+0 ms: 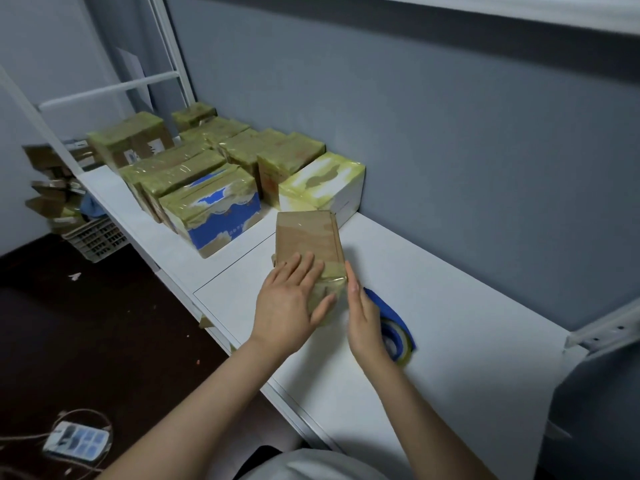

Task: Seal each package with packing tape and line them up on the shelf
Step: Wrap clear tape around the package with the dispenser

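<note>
Lettering on blue box [221, 220] is illegible; left hand [291, 299] presses package [304, 233].

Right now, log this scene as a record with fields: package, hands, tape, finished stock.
package: brown box on white shelf, tape over its near end
left hand: flat on the box's top, fingers straight
right hand: straight fingers against the box's right side
tape dispenser: blue, on shelf behind right hand
sealed packages: rows at shelf's far end

Head camera looks down-forward, close over the shelf [450, 306]; edges seem warped.
</note>
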